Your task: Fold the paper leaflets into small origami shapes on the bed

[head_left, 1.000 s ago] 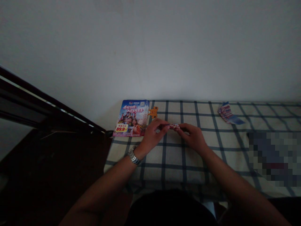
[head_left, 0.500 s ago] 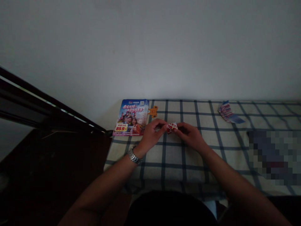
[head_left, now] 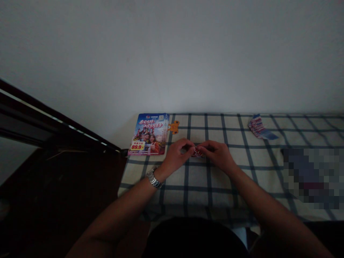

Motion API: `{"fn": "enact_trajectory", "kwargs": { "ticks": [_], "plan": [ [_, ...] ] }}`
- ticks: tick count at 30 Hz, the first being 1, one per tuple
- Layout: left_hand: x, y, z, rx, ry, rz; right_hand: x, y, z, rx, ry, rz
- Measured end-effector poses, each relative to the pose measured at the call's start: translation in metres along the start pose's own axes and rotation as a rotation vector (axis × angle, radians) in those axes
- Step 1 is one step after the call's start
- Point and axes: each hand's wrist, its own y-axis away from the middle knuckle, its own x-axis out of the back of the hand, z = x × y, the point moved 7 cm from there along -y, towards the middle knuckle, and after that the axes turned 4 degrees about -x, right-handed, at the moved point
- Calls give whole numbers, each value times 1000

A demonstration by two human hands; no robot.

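Note:
Between my two hands is a small folded piece of printed paper, red and white, partly covered by the fingers. My left hand, with a metal watch on its wrist, pinches the paper's left side between thumb and forefinger. From the right, my right hand pinches the other side, its fingertips almost meeting those of the left. Up and to the left lies a stack of printed flyers, blue and pink with a yellow price box.
An orange bear-shaped piece lies beside the flyers on the checked cloth. A cluster of folded papers rests farther right. A pixelated area covers the right side. The wall rises behind; a dark railing runs at left.
Both hands have come slightly nearer to me and closer together. The folded paper has turned, and less of its print shows between the fingers.

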Motion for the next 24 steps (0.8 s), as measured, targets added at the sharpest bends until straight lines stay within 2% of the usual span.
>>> {"fn": "enact_trajectory", "kwargs": {
  "ticks": [9, 16, 24],
  "plan": [
    [-5, -1, -9, 41, 96, -50, 4, 0, -3, 10, 16, 18],
    [-3, -1, -5, 64, 109, -27, 2, -3, -6, -2, -11, 2],
    [4, -2, -1, 80, 109, 4, 0, -1, -9, 73, 90, -51]
  ]
}}
